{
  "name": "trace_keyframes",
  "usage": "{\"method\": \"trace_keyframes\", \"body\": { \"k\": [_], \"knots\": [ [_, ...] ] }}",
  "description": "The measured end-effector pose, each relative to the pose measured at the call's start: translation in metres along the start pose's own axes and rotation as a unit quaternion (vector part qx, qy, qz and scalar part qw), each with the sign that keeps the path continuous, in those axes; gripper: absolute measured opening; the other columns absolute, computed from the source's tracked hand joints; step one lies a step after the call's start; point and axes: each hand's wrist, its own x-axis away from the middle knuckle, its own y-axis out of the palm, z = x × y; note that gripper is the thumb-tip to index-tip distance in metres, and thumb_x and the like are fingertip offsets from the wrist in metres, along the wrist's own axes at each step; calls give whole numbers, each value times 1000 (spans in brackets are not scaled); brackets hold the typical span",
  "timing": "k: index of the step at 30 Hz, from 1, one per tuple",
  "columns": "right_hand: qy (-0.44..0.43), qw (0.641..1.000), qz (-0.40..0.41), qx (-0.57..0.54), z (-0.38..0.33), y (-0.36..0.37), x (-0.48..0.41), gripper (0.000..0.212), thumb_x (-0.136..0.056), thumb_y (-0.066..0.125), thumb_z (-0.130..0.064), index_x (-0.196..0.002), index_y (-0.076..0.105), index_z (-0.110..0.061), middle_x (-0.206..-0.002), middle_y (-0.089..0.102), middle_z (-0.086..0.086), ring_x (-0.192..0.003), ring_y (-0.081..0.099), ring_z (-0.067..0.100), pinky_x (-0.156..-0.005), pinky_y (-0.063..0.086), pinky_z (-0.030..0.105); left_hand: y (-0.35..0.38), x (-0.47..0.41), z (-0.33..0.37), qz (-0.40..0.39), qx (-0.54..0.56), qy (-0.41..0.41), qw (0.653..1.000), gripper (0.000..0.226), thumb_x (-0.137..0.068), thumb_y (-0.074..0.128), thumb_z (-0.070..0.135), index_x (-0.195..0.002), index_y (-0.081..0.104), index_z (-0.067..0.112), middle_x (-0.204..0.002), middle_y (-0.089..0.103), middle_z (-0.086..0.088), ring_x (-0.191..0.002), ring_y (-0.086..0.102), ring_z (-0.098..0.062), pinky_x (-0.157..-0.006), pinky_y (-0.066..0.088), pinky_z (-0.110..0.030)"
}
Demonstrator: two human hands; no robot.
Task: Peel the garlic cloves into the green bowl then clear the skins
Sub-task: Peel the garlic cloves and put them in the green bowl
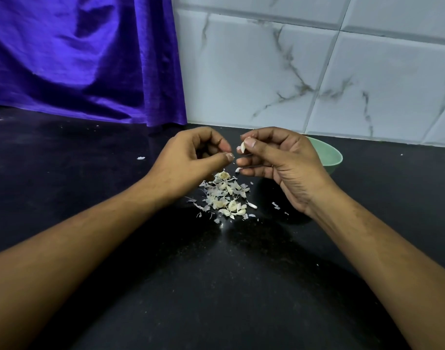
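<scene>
Both hands hover close together over the dark surface (95,188). The right hand (279,160) pinches a garlic clove (242,148) between thumb and forefinger, its pale tip pointing down. The left hand (191,160) is curled, with thumb and forefinger nearly meeting just beside the clove. I cannot tell whether it has hold of a shred of skin or nothing at all. The green bowl (330,157) sits at about 2 o'clock from the hands, half hidden behind the right one, so what is in it stays out of sight. The heap of skins (224,195) lies at 6 o'clock, directly under the fingers, and a few pieces in it look plump enough to be cloves. That seems to me the main risk: a slippery peeled clove could drop from so light a pinch into the heap and be swept away with the waste. Loose flakes have scattered too, one (140,158) out at 9 o'clock. A careless sweep could push more of them towards the purple cloth (77,59) at 11 o'clock.
</scene>
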Motion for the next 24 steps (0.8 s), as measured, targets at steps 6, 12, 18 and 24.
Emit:
{"method": "trace_keyframes", "body": {
  "k": [6, 12, 18, 24],
  "knots": [
    [3, 1000, 4, 8, 1, 0, 0, 8, -88, 74, -7, -96, 75, -7, -84, 76, 12, -73, 73, 22, -72, 64, 36, 3, 1, 2, 11, -18, 42, 999, 17, -88, 83, 24, -103, 76, 19, -91, 77, -1, -85, 73, -26, -74, 61, -36],
    [-2, 1000, -2, 24, 1, 2, 1, 9, -88, 74, -3, -97, 73, -4, -84, 76, 16, -71, 73, 22, -70, 64, 34, 2, 4, 6, 22, -70, 77, 994, 13, -87, 83, 25, -97, 80, 17, -84, 78, 7, -75, 72, -7, -68, 55, -20],
    [-29, 995, -2, 90, 1, 4, 1, 8, -89, 75, -1, -96, 72, -3, -82, 77, 17, -67, 74, 19, -68, 63, 34, 1, 4, 8, 43, -121, 98, 987, 8, -85, 85, 22, -89, 81, 17, -78, 77, 9, -75, 73, -6, -66, 54, -17],
    [-15, 995, -18, 99, 2, 3, 1, 12, -89, 74, 1, -100, 73, -3, -84, 77, 16, -71, 75, 23, -76, 63, 47, 1, 4, 8, 44, -129, 79, 988, 7, -86, 84, 25, -86, 79, 19, -75, 75, 7, -69, 69, -6, -62, 52, -19]
  ]
}}
